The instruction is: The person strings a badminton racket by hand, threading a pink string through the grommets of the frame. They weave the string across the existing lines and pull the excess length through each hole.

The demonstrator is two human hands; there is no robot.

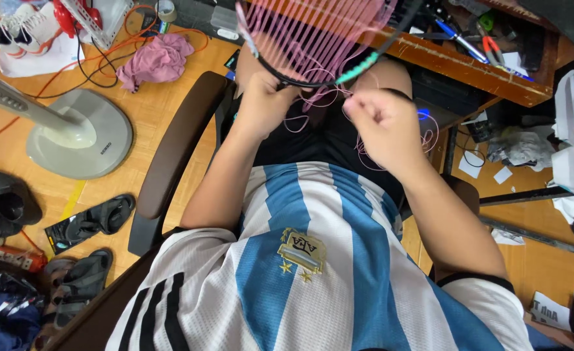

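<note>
I sit in a chair and look down over a blue and white striped shirt. A racket head point(313, 39) with pink strings rests against the wooden desk edge above my lap. My left hand point(264, 104) grips the dark racket frame at its lower rim. My right hand point(381, 123) is closed, pinching a thin pink string point(365, 153) that loops loosely down over my black shorts. The two hands are a short distance apart, just below the frame.
A wooden desk point(469, 68) with pens and tools runs across the top right. The dark chair armrest point(170, 156) curves at my left. A grey fan base point(82, 133), a pink cloth point(157, 58), orange cable, and several shoes and sandals point(92, 224) lie on the floor.
</note>
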